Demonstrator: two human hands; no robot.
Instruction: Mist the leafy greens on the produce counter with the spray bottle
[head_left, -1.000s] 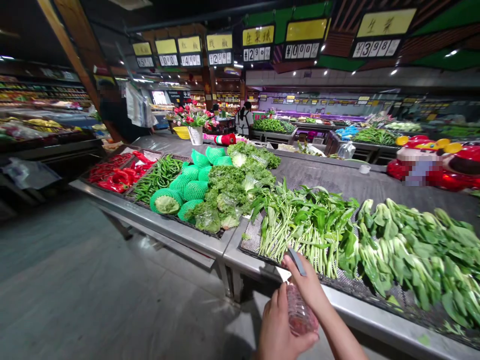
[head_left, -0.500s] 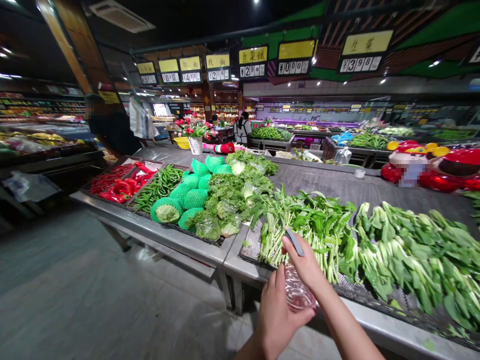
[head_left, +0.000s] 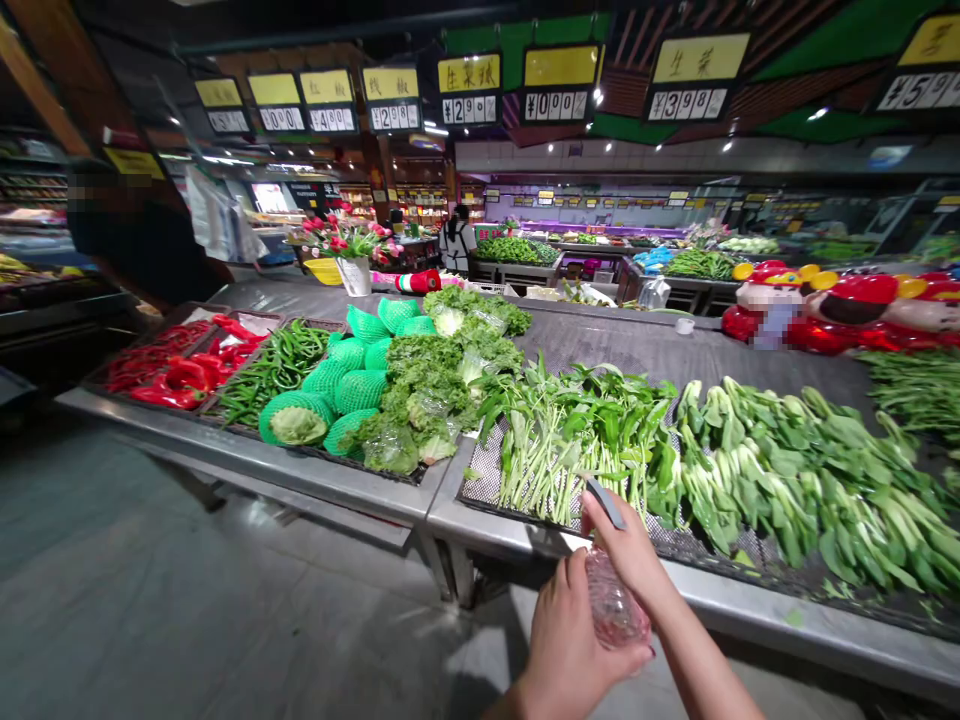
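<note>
Low in front of me, at the stall's front edge, is a clear, pinkish bottle point(head_left: 611, 598) with wavy ridged sides. My left hand point(head_left: 568, 635) is wrapped round its lower body, fingers closed. My right hand point(head_left: 628, 548) grips the top of the bottle, hiding the neck. A flat grey piece point(head_left: 605, 503) sticks up by the right thumb; whether it belongs to the bottle I cannot tell. Just beyond the hands lie long-stemmed leafy greens point(head_left: 570, 430) on a mesh tray. Neither hand touches them.
The metal stall edge point(head_left: 300, 470) runs across. Lettuce point(head_left: 427, 390), green-netted lettuce heads point(head_left: 360, 390), green peppers point(head_left: 281, 370) and red peppers point(head_left: 180, 380) lie left, bok choy point(head_left: 795, 460) right. A flower pot point(head_left: 354, 275) stands behind. One person point(head_left: 142, 240) is at far left, another point(head_left: 456, 240) farther back.
The view has turned to the right, so the stall and signs sit further left. Both hands keep their hold on the bottle, which appears slightly lower and further right.
</note>
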